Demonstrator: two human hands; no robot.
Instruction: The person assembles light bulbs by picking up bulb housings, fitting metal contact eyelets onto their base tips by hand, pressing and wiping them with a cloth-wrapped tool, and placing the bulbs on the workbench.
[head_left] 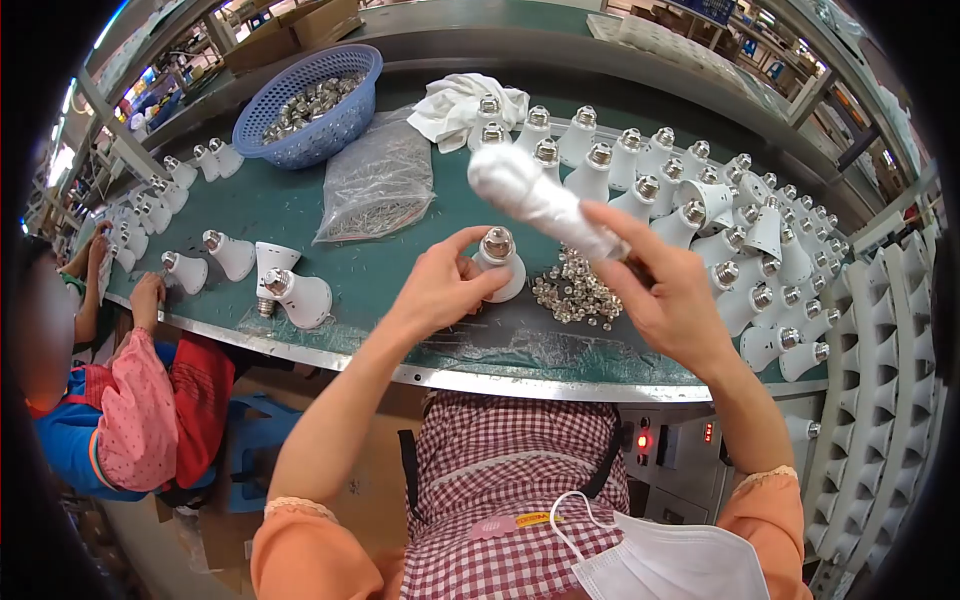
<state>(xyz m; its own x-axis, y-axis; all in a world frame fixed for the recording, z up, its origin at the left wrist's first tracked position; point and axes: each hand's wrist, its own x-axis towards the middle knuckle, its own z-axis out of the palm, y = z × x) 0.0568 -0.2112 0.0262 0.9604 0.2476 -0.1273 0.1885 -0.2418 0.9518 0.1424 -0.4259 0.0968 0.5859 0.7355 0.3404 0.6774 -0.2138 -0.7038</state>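
Note:
My left hand (445,283) is closed around a white bulb housing (508,277) that stands upright on the green table, its metal screw cap on top. In my right hand (665,285) is a white cloth-wrapped tool (540,200), gripped at its lower end. The tool's padded head is raised above and just right of the housing, apart from its cap. Beside the housing, under the tool, lies a pile of small shiny metal parts (578,292).
Many bulb housings (683,222) crowd the right side. A blue basket (350,125) of metal caps, a plastic bag (375,185) of pins and a white cloth (455,108) lie behind. A co-worker (140,400) sits at left; stacked white trays (870,350) stand at right.

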